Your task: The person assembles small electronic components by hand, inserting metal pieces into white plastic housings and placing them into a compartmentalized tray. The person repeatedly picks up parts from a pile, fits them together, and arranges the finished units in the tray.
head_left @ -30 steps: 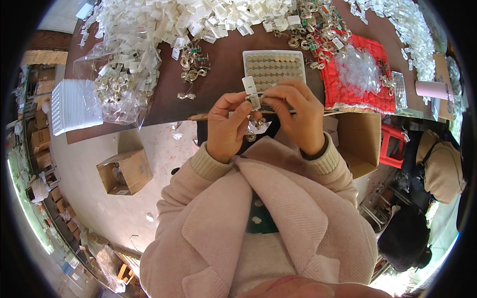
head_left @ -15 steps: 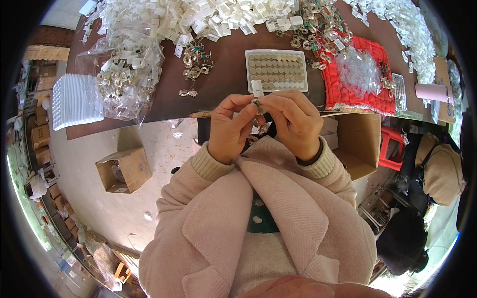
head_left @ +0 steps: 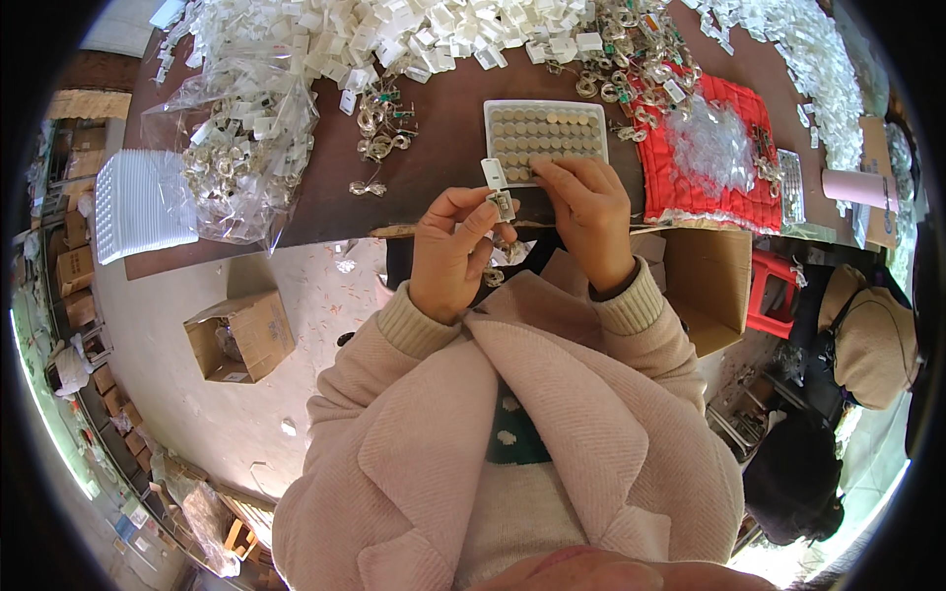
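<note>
My left hand (head_left: 451,251) pinches a small white battery case (head_left: 501,205) between thumb and fingers. Its white flap (head_left: 494,174) stands up from the far end, and a coil of thin wire (head_left: 496,274) hangs below the hand. Just beyond, a white tray (head_left: 490,126) holds rows of round button cells (head_left: 545,130). My right hand (head_left: 594,212) reaches over the tray's near side, thumb and forefinger closed together at the cells. Whatever lies between those fingertips is hidden.
White plastic cases (head_left: 394,34) are heaped along the table's far side. A clear bag of wired cases (head_left: 246,163) lies left, beside stacked white trays (head_left: 143,207). Right of the button cells is a red cloth (head_left: 680,182) with clear plastic pieces. Cardboard boxes (head_left: 261,340) stand below.
My right hand has left the battery case and moved forward to the button-cell tray. My left hand keeps the case, which is now tilted and more exposed.
</note>
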Demonstrator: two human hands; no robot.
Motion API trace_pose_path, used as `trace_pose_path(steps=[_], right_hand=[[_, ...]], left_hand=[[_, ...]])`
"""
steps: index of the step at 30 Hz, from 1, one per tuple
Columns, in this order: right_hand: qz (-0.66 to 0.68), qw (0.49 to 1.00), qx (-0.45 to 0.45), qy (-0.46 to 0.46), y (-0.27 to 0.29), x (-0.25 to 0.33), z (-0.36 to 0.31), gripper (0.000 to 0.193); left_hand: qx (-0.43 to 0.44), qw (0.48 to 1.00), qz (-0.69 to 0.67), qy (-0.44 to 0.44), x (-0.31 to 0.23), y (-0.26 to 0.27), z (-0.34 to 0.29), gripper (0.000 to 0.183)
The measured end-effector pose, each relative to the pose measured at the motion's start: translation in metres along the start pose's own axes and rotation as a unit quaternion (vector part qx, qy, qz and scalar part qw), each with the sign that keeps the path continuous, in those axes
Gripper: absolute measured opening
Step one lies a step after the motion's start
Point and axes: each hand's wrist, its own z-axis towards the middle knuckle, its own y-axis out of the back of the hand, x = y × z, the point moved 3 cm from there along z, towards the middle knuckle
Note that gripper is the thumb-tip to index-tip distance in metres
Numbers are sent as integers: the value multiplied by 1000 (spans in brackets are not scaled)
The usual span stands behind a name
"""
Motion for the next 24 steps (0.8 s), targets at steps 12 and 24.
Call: trace_pose_path(steps=[12, 24], right_hand=[[131, 991, -21, -25, 13, 46, 10, 18], [205, 974, 16, -95, 11, 49, 9, 13]], left_hand=[[46, 999, 0, -3, -5, -5, -6, 16], [49, 998, -47, 7, -8, -5, -12, 15]])
